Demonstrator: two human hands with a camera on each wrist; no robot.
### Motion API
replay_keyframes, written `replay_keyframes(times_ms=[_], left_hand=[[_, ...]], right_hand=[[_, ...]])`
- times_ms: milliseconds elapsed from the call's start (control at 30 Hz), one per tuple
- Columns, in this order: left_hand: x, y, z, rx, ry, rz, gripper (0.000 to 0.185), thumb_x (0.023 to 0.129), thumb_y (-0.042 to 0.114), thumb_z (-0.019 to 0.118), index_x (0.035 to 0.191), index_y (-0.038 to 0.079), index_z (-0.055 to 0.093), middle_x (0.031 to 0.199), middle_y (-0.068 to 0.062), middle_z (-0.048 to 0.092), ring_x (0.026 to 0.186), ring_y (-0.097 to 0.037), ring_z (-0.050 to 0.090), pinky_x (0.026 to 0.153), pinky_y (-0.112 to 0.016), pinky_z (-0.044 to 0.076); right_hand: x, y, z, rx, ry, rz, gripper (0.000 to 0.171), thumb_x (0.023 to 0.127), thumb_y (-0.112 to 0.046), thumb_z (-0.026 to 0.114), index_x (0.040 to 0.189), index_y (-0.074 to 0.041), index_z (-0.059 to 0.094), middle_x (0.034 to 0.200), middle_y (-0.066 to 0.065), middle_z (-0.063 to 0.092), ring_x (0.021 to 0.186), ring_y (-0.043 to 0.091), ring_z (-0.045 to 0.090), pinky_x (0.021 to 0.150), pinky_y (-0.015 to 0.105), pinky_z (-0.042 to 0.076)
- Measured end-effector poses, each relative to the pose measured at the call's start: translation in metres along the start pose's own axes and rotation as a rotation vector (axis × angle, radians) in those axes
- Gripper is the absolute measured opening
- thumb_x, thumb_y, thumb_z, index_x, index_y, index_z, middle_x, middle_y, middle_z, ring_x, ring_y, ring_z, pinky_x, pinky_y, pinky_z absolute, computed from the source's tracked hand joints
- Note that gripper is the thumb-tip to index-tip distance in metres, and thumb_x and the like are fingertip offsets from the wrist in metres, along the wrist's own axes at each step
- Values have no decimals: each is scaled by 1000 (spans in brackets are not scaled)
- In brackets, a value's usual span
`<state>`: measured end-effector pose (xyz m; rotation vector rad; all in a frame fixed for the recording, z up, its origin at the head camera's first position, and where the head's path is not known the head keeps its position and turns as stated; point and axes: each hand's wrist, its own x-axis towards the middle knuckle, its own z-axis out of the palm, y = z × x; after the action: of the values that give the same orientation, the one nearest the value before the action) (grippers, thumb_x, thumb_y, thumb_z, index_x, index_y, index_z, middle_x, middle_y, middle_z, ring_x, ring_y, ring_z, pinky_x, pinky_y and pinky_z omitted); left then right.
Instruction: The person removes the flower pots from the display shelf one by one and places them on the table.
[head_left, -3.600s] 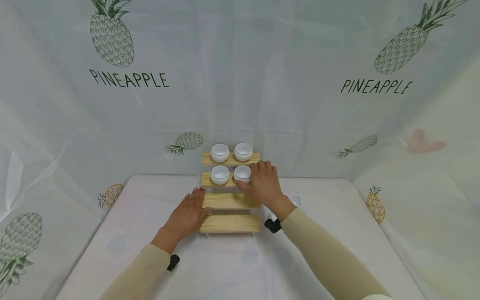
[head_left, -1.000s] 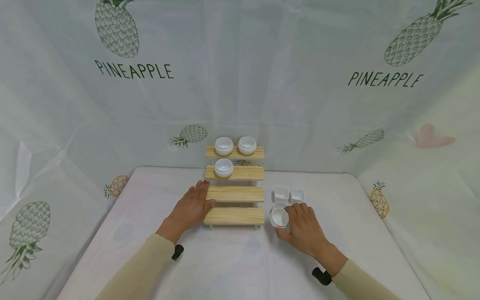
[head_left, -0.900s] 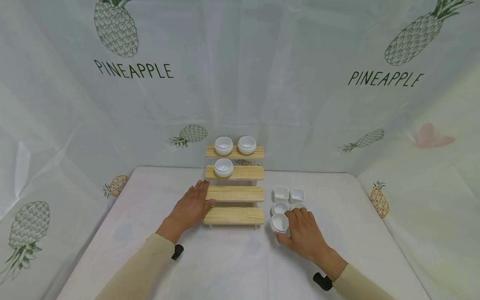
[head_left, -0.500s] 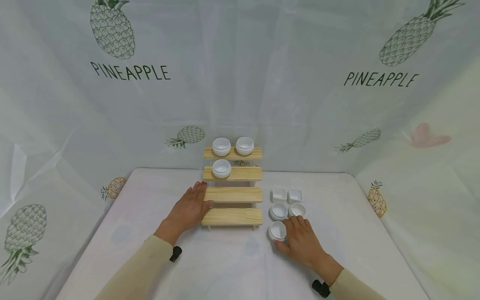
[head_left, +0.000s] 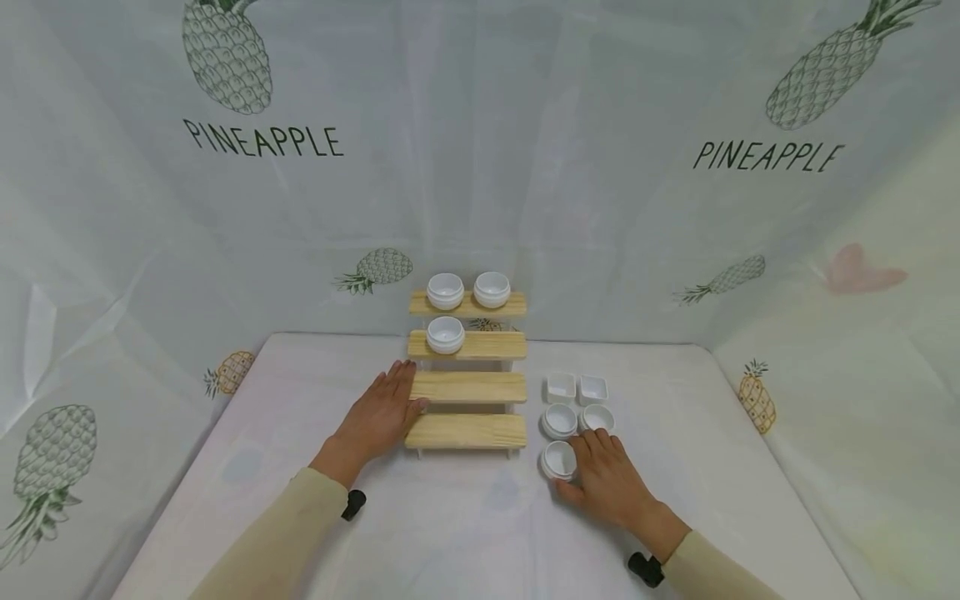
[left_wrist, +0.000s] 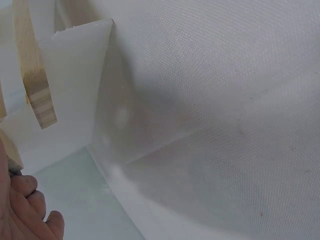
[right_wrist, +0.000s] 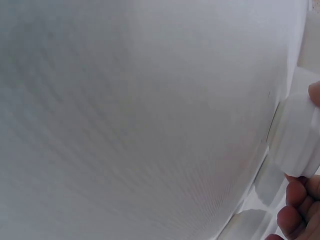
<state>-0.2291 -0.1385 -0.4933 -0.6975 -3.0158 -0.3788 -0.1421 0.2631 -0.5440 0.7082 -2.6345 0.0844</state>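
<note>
As the right hand (head_left: 606, 482) grips a bowl (head_left: 557, 461) just off the rack (head_left: 465, 431) at its front-right corner, perhaps touching the table (head_left: 450, 533), the straight-fingered left hand (head_left: 377, 421) touches the rack's left edge. Three bowls (head_left: 446, 335) are shelved; two more bowls (head_left: 559, 422) and two square dishes (head_left: 561, 388) are not.

You, in a long, plain beige fabric left sleeve (head_left: 273, 540) and a matching long beige fabric right sleeve (head_left: 708, 573)
Both your sleeves stop at the wrist, leaving your left hand (head_left: 377, 418) and right hand (head_left: 609, 479) bare. Beside the left sleeve's edge you wear a small, rounded, black left wrist camera (head_left: 354, 504); beside the right one's, a small, black right wrist camera (head_left: 646, 569) showing two rounded lobes.
</note>
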Motion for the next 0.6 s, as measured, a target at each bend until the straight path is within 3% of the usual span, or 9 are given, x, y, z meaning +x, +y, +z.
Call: replay_keyframes(times_ms=[600], left_hand=[[0,2,-4,-11,-15,-6,77,115,47,38,166,-7,17,173,-24,24,162,-39,19,133,-54,20]], right_hand=[[4,1,-4,-6,-62,14,55,83,-49,83,108,-3,65,94,4,54,88,23,44,75,35,41]])
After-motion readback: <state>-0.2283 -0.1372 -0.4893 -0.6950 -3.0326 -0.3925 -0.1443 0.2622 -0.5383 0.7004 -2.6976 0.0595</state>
